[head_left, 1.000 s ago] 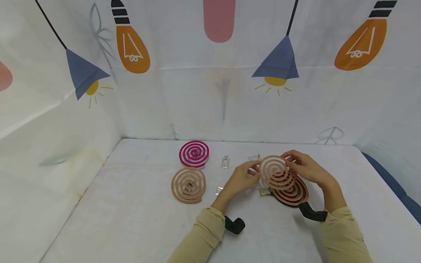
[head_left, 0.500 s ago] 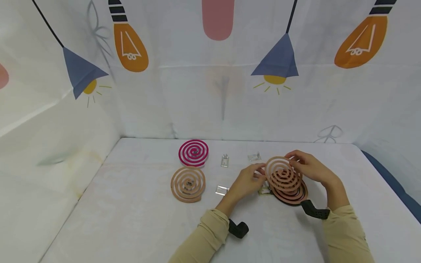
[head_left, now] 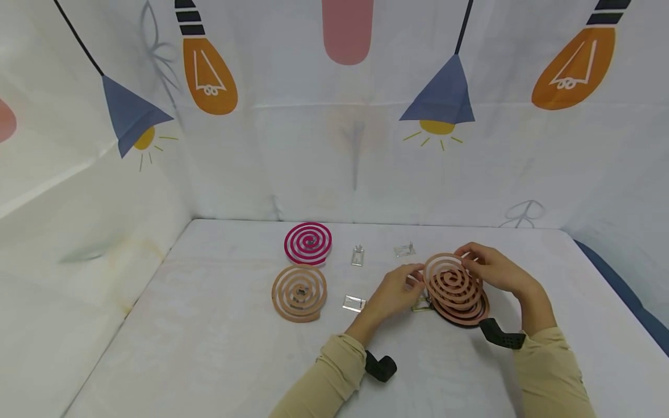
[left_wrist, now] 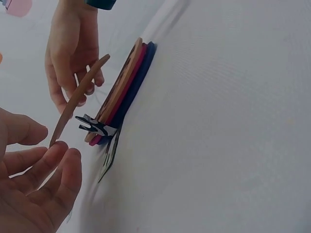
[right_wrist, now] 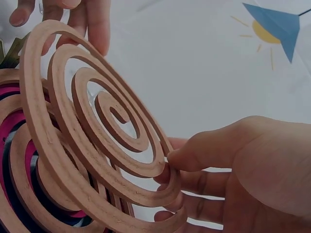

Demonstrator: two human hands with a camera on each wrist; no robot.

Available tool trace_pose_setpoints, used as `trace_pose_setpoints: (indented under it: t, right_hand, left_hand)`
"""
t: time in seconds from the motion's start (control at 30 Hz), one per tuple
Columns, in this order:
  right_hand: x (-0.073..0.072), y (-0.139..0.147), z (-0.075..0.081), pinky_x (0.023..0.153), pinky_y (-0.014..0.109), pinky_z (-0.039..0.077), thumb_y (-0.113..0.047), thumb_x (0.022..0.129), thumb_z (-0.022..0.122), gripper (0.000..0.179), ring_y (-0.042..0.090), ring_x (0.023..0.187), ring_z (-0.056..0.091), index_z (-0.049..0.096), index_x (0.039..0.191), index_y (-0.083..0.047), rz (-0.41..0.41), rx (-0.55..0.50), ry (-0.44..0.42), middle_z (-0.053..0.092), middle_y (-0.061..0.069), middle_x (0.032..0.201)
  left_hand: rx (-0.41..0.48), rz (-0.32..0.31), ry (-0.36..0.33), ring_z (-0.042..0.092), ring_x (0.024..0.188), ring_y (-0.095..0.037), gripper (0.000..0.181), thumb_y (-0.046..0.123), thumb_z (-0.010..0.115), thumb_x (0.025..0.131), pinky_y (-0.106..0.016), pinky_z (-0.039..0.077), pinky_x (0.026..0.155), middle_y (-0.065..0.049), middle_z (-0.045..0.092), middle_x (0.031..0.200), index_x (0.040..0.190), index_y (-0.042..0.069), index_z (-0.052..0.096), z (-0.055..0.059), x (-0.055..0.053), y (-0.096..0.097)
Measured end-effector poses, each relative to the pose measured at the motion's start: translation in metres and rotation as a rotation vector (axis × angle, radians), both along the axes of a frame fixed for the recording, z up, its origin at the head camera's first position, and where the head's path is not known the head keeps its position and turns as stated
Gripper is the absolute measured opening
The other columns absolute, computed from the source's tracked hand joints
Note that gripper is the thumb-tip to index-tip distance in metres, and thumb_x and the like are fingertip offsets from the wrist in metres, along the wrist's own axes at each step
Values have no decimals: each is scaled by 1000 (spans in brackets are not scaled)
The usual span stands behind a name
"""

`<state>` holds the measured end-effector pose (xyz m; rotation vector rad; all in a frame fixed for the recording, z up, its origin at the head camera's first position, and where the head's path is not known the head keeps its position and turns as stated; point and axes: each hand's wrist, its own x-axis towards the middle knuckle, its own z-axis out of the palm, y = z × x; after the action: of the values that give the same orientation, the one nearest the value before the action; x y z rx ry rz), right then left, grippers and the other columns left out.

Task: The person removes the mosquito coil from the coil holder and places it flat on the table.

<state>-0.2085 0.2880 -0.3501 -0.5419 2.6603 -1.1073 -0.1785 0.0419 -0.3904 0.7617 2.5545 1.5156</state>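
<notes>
My right hand (head_left: 493, 267) pinches the right rim of a tan mosquito coil (right_wrist: 63, 116) between thumb and fingers. The coil is tilted above a stack of coils (head_left: 473, 316), whose tan, magenta and blue layers show in the left wrist view. At the coil's left rim is my left hand (head_left: 394, 290), a fingertip touching the edge and the thumb standing a little apart. Against the stack's near edge leans a small metal coil stand (left_wrist: 97, 127) with forked prongs, partly hidden behind my left hand in the head view.
To the left, a magenta coil (head_left: 308, 256) and a tan coil (head_left: 283, 294) lie with metal stands showing at their centres. More metal stands lie between: one upper (head_left: 358, 255), one lower (head_left: 353, 303), one near the back (head_left: 404, 250). A white cloth wall rises behind the table.
Both hands and the held coil have shifted right and slightly down, so the coil overlaps the stack more. The lower and back metal stands have come into fuller view.
</notes>
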Motion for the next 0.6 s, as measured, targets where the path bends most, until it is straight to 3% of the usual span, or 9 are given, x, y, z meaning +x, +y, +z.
trace_pose_setpoints:
  t: [0.23, 0.6]
  right_hand:
    - [2, 2, 0, 54, 29, 49, -11, 98, 46, 23, 13, 63, 57, 52, 116, 2, 10, 20, 14, 62, 19, 95]
    - [3, 3, -2, 55, 30, 48, -11, 98, 47, 22, 13, 64, 56, 54, 115, 1, 6, 46, 14, 62, 19, 97]
  left_hand:
    - [-14, -8, 39, 66, 92, -11, 41, 7, 56, 89, -13, 49, 79, -10, 67, 106, 130, 3, 54, -5, 0, 3]
    - [-54, 13, 39, 66, 92, -7, 40, 9, 57, 90, -10, 46, 79, -6, 67, 105, 130, 6, 56, -9, 2, 5]
